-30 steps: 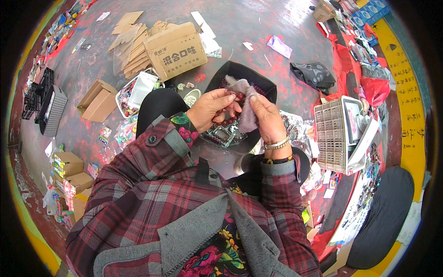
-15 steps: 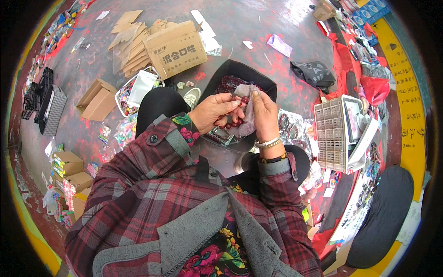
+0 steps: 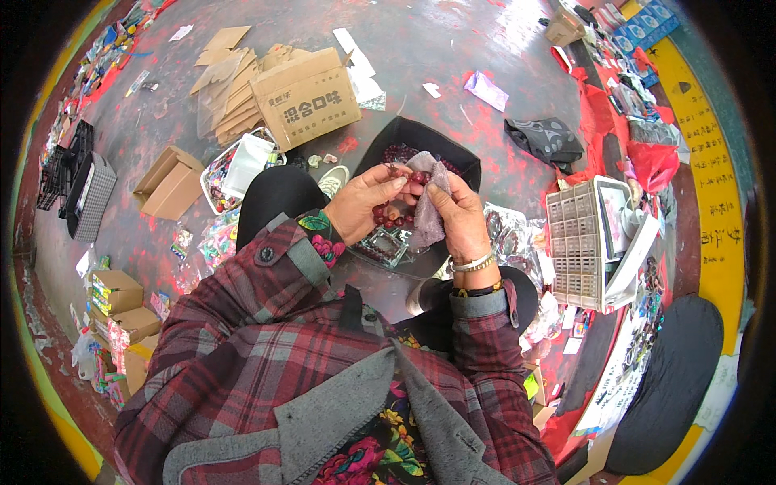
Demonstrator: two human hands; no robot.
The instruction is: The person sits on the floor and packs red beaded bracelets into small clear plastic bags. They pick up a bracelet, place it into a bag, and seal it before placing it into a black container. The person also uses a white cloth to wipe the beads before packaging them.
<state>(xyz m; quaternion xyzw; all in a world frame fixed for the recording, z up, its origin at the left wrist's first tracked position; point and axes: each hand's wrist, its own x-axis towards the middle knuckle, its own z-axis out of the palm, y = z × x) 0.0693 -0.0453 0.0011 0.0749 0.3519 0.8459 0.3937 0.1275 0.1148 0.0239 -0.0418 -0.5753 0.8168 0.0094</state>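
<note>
Left hand (image 3: 364, 202): thumb and fingers pinch a strand of dark red beads (image 3: 420, 177).
Right hand (image 3: 462, 218): thumb and fingers pinch a mauve-grey cloth (image 3: 429, 217) against the strand; whether it wraps any bead is hidden.
Beads: between the hands, above an open black bin (image 3: 444, 139) holding more red strands.
Cloth work: seemingly mid-wipe; the next move calls for a steady left pinch and a light right one, I judge.
Floor (image 3: 416, 56): grey, patched with red.
Room, clockwise from the hands: black bag (image 3: 543, 142) at 2 o'clock; pale plastic crate (image 3: 575, 242), 3; open small box (image 3: 168, 184), 9; flattened cardboard (image 3: 234, 109), 10; large carton (image 3: 305, 101), nearly 11.
</note>
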